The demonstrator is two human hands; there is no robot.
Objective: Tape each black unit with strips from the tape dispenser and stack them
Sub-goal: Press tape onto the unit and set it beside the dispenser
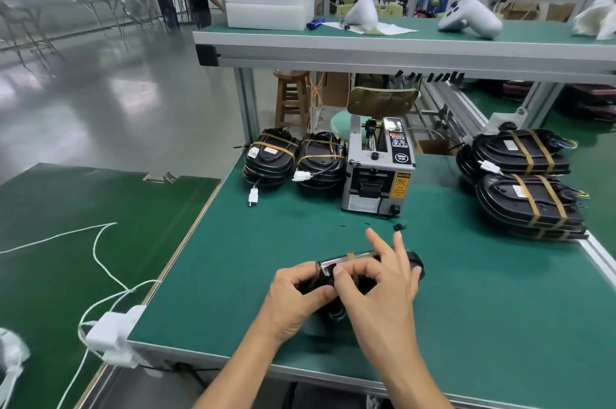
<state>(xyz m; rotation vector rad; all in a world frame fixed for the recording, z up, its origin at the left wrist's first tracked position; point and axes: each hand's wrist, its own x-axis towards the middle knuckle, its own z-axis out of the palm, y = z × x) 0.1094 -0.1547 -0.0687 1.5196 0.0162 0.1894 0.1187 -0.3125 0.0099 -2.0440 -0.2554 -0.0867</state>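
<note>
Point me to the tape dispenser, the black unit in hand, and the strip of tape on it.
tape dispenser (378, 171): head view, front face of the grey housing.
black unit (415, 263): head view, far right end past the fingers.
strip of tape (350, 256): head view, tan band across the top edge.

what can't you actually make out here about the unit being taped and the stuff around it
Head view only:
- Black unit: mostly covered by left hand and right hand; its underside and wires are hidden.
- Tape strip: its ends run under the fingers.
- Tape dispenser: label text too small to read.
- Right stacks: how many units each holds is unclear.
</note>
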